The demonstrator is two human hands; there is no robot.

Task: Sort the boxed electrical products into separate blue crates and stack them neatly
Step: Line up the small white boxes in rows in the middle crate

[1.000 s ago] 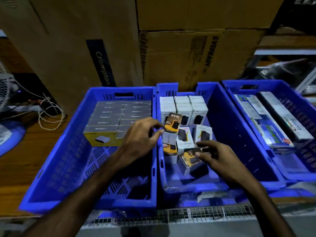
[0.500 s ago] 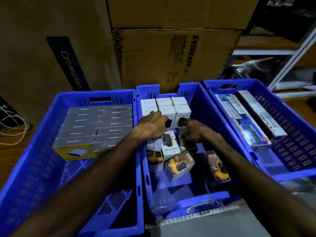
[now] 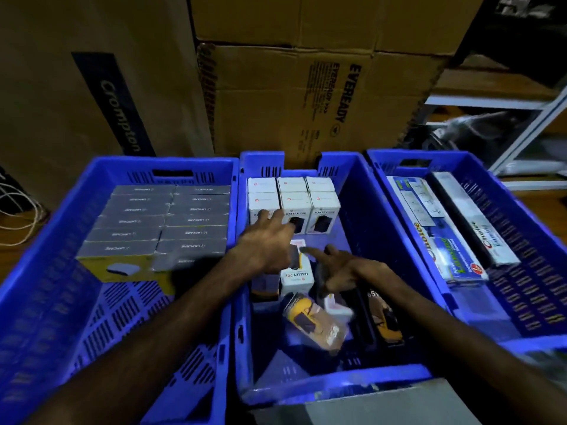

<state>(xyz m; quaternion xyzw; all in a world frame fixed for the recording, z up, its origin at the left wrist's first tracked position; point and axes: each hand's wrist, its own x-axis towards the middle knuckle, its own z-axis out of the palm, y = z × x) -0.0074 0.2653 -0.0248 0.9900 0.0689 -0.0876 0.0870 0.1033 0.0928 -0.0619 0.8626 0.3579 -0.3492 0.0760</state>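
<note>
Three blue crates stand side by side. The middle crate (image 3: 362,210) holds a neat block of white Halley boxes (image 3: 325,207) at the back and loose boxes in front: a white one (image 3: 296,279) and yellow-black 65W boxes (image 3: 313,323), one (image 3: 383,320) lying flat on the right. My left hand (image 3: 267,243) reaches in, fingers spread against the front of the white block, holding nothing. Beside it my right hand (image 3: 337,268) hovers palm-up, fingers apart, over the loose boxes. The left crate (image 3: 40,302) holds rows of grey boxes (image 3: 159,222).
The right crate (image 3: 521,302) holds long boxed products (image 3: 435,228). Large cardboard cartons (image 3: 306,102) stand close behind the crates. White cables (image 3: 18,216) lie at far left; a white shelf frame (image 3: 527,127) is at far right.
My left hand has slid forward onto the white block's front. My right hand has drawn back from the block and turned palm-up, fingers apart. The camera has leaned closer.
</note>
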